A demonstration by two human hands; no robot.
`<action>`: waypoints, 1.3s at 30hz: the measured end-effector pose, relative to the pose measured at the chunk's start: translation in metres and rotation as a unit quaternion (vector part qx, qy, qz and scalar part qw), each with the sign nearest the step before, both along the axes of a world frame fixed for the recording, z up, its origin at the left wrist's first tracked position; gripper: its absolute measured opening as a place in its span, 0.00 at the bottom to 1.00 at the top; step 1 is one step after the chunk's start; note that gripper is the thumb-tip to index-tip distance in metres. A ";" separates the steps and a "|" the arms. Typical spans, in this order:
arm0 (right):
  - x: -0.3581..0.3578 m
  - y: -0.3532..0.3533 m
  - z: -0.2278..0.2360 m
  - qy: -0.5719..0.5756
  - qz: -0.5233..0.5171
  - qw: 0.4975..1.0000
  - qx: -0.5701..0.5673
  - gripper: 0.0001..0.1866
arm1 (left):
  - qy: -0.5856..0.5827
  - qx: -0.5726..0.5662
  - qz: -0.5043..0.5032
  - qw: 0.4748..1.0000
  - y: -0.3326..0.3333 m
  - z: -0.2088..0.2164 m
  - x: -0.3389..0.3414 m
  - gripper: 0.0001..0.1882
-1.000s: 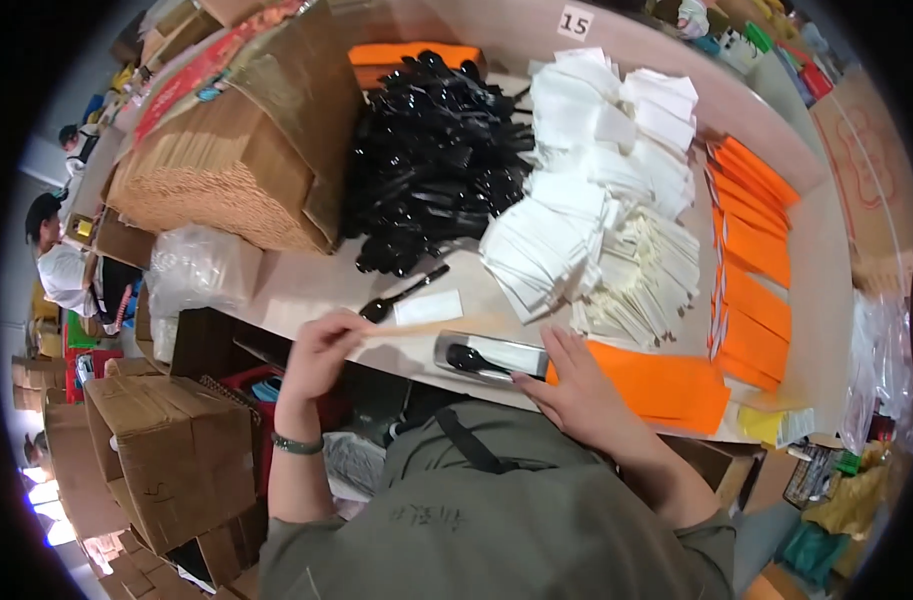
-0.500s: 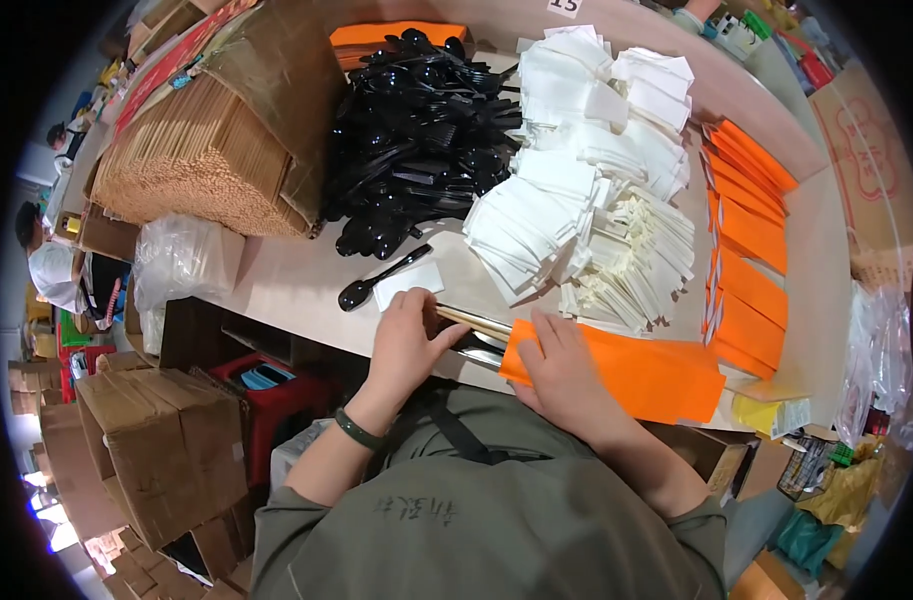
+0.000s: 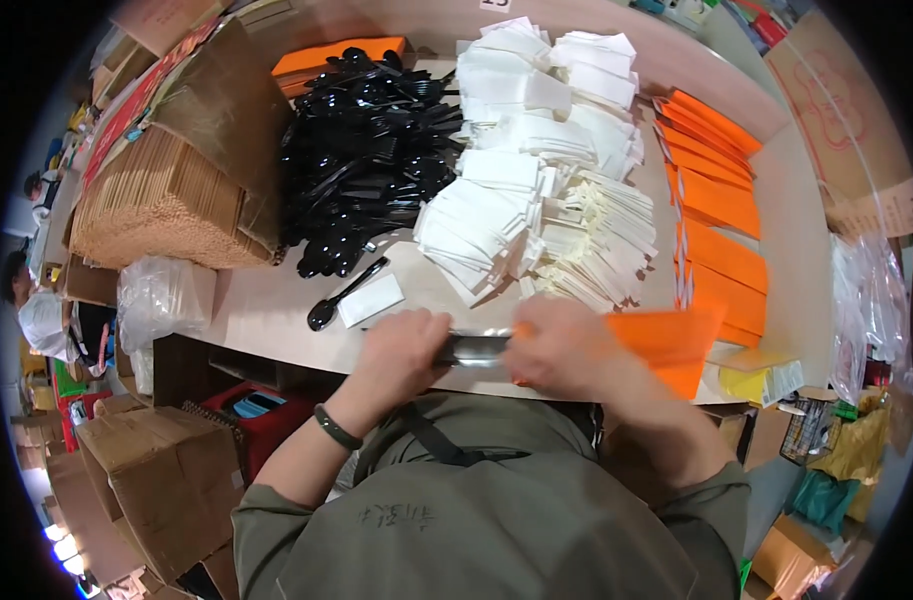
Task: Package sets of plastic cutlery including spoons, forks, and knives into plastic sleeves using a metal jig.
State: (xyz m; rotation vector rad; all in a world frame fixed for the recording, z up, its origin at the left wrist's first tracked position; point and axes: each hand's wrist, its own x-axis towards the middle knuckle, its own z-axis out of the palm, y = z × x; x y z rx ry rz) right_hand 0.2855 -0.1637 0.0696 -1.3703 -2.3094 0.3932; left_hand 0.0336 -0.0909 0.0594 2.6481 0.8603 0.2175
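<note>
My left hand [image 3: 401, 350], a dark bangle on its wrist, is closed at the table's front edge. What its fingers hold is hidden. My right hand [image 3: 561, 345], blurred by motion, grips the left end of an orange pouch [image 3: 671, 345], whose other end sticks out to the right. Between my hands shows a shiny silver and dark strip [image 3: 479, 347]; I cannot tell its kind. Just beyond my left hand lie a black plastic spoon [image 3: 323, 314] and a folded white napkin [image 3: 371, 300].
Behind are a heap of black plastic cutlery [image 3: 361, 160], stacks of white napkins [image 3: 481, 220] and orange pouches [image 3: 721, 220] at the right. A carton of wooden chopsticks [image 3: 166, 210] stands left, near a clear plastic bag [image 3: 161, 300]. Low walls border the table [image 3: 256, 310].
The chopsticks seen between my hands are no longer visible. My right hand has risen and its fingers have curled round the pouch end. My view has shifted, moving the table's things leftward.
</note>
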 end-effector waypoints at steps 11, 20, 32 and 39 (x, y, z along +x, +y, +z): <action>0.022 -0.032 -0.019 -0.036 0.004 0.994 -0.102 0.28 | -0.137 -0.475 -0.163 0.854 -0.043 0.011 0.047 0.27; -0.021 -0.029 -0.001 -0.081 -0.261 0.931 -0.243 0.18 | -0.073 -0.149 0.156 0.974 -0.019 -0.039 -0.017 0.30; -0.041 -0.003 -0.004 0.016 -0.271 0.949 -0.159 0.08 | -0.130 -0.059 0.019 0.989 0.016 -0.027 -0.027 0.30; 0.122 0.000 -0.046 0.057 -0.420 0.893 -0.151 0.11 | -0.062 0.005 0.239 0.969 0.057 -0.049 -0.048 0.09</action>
